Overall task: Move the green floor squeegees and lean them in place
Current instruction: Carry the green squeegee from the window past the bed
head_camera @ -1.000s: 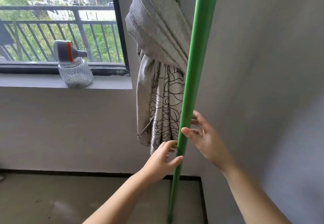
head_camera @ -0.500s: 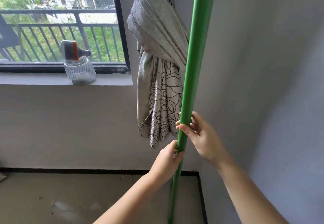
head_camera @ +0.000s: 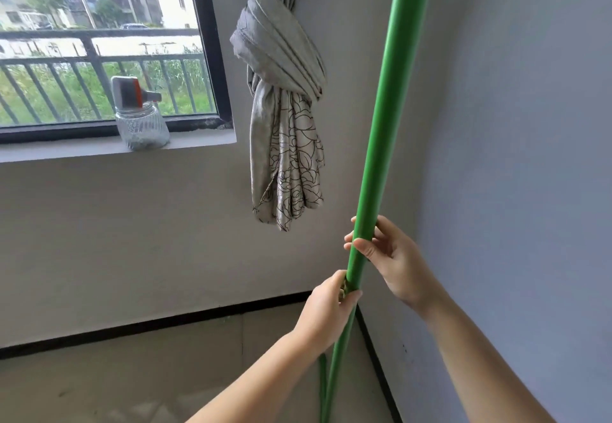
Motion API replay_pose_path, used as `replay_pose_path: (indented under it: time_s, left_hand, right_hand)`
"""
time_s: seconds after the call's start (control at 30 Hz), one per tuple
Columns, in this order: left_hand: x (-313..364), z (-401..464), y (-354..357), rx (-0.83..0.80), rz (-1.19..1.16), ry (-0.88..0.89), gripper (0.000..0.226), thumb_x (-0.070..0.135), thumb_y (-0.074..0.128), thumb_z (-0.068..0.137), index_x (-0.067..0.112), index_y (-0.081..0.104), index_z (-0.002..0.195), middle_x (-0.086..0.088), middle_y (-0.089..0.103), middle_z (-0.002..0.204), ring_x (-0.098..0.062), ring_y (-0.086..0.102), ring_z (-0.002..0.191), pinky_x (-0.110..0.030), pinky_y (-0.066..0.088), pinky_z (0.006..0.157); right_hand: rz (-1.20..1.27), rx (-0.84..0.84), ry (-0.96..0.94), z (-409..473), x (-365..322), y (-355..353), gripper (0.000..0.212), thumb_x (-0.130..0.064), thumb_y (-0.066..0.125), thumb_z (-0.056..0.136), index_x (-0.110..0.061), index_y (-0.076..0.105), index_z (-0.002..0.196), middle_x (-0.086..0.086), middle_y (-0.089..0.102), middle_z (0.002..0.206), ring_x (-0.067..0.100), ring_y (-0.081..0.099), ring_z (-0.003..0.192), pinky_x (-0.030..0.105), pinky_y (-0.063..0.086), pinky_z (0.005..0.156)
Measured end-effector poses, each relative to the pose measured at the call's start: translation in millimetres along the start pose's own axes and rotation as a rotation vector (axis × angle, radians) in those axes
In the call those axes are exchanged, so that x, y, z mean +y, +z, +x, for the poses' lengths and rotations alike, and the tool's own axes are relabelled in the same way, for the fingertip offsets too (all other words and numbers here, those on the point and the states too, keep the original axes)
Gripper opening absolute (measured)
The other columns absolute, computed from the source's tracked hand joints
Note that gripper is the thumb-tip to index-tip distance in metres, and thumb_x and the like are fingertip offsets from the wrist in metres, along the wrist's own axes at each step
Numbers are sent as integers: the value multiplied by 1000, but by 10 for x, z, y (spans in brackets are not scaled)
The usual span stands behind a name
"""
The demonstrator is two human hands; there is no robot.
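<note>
Grey plaster walls meet in a corner of the room, with a black skirting line (head_camera: 231,315) at the bottom and a dull, smooth floor (head_camera: 116,373) below it. At the left, a window (head_camera: 99,42) with a dark frame shows a metal railing and grass outside. On the pale sill (head_camera: 66,151) stands a jar (head_camera: 142,124) of clear ribbed glass, round in shape, with a grey and orange spray head on top; I cannot tell what is inside. More to the right, a grey curtain (head_camera: 284,108) hangs against the wall, tied in a thick knot, its lower part printed with black flower outlines. Next comes the left hand (head_camera: 326,310), closed around a green pole (head_camera: 381,144), thumb on the near side. This pole is smooth and round, slightly tilted, and it runs from the floor corner out of the top of the picture. A second, thinner-looking green pole (head_camera: 322,379) shows just beside it, low down. The right hand (head_camera: 394,257) holds the same pole just above the left one, fingers curled behind it and thumb in front. The squeegee heads are not visible.
</note>
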State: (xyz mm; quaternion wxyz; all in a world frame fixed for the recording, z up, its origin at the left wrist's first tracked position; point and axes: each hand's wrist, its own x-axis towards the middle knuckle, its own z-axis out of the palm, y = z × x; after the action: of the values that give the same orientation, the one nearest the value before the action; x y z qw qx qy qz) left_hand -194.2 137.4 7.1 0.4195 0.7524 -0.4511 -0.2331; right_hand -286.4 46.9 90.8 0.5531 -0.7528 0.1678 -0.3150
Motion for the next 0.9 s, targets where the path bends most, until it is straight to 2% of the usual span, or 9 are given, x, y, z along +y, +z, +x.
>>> replay_pose_path:
  time_s: [0.13,0.37,0.47,0.63,0.73,0.8,0.9]
  left_hand:
    - [206,-611,184,56,-15,-43,13,29,49,88,19,51,96,-6,66,96,-23,61,89,-47,52,83]
    - [586,-1843,680,159,-57,-167,13,34,51,86,22,51,93,-7,67,91,-24,63,85,-48,52,82]
    - [704,-2409,850,201,-82,-166,12,32,51,87,22,51,94,-6,66,92,-23,63,85,-47,52,82]
    - [823,-3242,997,187,-56,-142,13,30,50,89,18,51,95,-9,66,93,-23,63,87,-45,52,82]
    - [911,-3782,1071,187,-56,-118,13,28,50,90,16,51,96,-9,64,90,-24,62,87,-40,51,80]
    - [960,-4181,1112,185,-50,-119,13,26,51,90,15,52,96,-6,62,89,-25,62,86,-36,49,77]
    - [1036,-4800,1183,203,-60,-142,9,26,51,90,18,51,94,-9,64,91,-25,63,87,-35,48,77]
  right_hand:
    - [-15,-62,-23,-558,-232,-15,24,-40,60,72,-32,58,94,18,67,94,31,65,91,50,50,91]
    - [5,-110,-16,-1718,-574,-144,17,-33,65,73,-38,60,89,11,69,91,29,66,86,52,52,87]
    - [1,-158,-11,-2242,-751,-155,19,-20,66,78,-36,60,87,13,69,92,28,67,84,52,52,86]
    - [-11,-145,-27,-3068,-1000,-94,17,-21,66,78,-27,60,93,9,68,89,25,67,82,52,52,85]
    - [-22,-144,-38,-3579,-1169,-26,18,-21,67,78,-28,60,94,7,67,86,27,67,82,52,53,85]
    - [-31,-143,-43,-3948,-1297,41,19,-21,67,78,-27,60,95,9,68,87,28,67,82,51,53,84]
    - [-52,-161,-60,-4533,-1520,142,20,-22,67,78,-27,59,95,5,68,87,22,68,80,41,55,81]
